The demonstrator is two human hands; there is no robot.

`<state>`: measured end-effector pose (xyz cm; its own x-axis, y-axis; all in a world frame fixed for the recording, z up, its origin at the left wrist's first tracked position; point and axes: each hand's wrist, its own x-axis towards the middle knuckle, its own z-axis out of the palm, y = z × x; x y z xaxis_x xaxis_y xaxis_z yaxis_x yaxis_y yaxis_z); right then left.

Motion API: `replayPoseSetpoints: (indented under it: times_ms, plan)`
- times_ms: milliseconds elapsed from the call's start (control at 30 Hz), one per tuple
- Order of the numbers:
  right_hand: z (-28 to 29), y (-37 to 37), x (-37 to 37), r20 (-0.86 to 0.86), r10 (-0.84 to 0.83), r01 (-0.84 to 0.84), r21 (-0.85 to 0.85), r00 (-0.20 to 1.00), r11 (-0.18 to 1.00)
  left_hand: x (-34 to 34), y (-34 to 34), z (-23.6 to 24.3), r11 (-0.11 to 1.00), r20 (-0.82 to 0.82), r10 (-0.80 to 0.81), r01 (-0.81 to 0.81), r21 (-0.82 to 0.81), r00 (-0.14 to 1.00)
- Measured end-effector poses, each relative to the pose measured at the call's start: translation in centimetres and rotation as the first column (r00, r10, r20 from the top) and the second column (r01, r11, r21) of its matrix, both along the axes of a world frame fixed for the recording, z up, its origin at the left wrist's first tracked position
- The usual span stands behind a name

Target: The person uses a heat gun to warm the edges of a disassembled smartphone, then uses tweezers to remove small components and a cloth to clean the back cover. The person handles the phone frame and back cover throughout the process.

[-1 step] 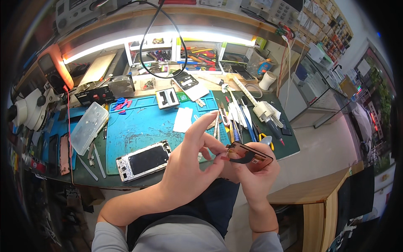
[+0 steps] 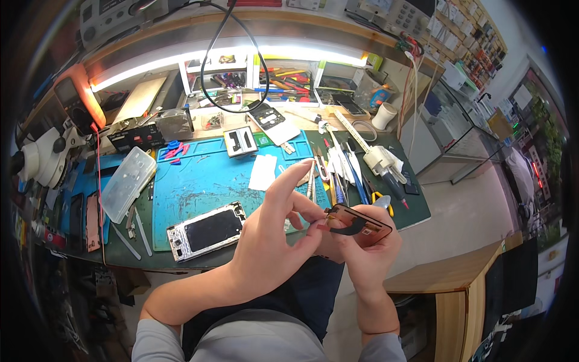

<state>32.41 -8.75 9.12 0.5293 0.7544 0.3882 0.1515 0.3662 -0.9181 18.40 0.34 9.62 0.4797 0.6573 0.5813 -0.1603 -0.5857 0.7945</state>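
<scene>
My right hand [image 2: 369, 253] grips a thin phone screen panel [image 2: 379, 228] by its edges, tilted above my lap near the bench's front edge. Its coppery back faces me, and a black flex cable [image 2: 350, 230] curves across it. My left hand [image 2: 271, 235] pinches with thumb and a finger at a small red strip [image 2: 324, 228] by the cable's end, its index finger raised. Fingers partly hide the pinched spot. Left of my left hand, an opened phone frame [image 2: 208, 230] lies on the blue work mat [image 2: 193, 202].
Tweezers, pens and a blue-handled tool [image 2: 357, 178] crowd the mat's right side. A clear plastic case [image 2: 128, 184] leans at the left, near a microscope [image 2: 48, 157]. Behind stand a small white-and-black box [image 2: 240, 141] and tool shelves. A black cable [image 2: 205, 78] loops down overhead.
</scene>
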Motion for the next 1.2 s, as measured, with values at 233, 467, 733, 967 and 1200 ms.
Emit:
replayPoseSetpoints:
  times_ms: [233, 467, 733, 967, 1200]
  plan:
    - [-0.4, 0.0, 0.2, 0.026, 0.001, -0.001, 0.015, 1.0, 1.0, 0.2, 0.2, -0.3, 1.0, 0.035, 0.008, -0.009, 0.01, 0.999]
    - [-0.4, 0.1, 0.2, -0.005, 0.011, -0.011, 0.045, 1.0, 0.999, 0.3, 0.1, -0.3, 0.999, 0.067, -0.03, 0.032, -0.033, 0.997]
    - [-0.1, -0.2, 0.4, -0.023, 0.002, -0.002, -0.011, 1.0, 1.0, 0.1, 0.0, -0.1, 0.998, 0.05, -0.036, 0.038, -0.044, 0.998]
    - [0.3, -0.7, 0.4, 0.004, 0.029, -0.029, -0.021, 1.0, 0.999, 0.2, -0.1, -0.2, 0.998, 0.065, -0.052, 0.054, -0.04, 0.997]
    - [0.7, -0.6, -0.1, -0.046, 0.022, -0.021, 0.028, 0.999, 0.999, 0.1, -0.1, -0.5, 0.998, 0.054, -0.054, 0.053, 0.027, 0.997]
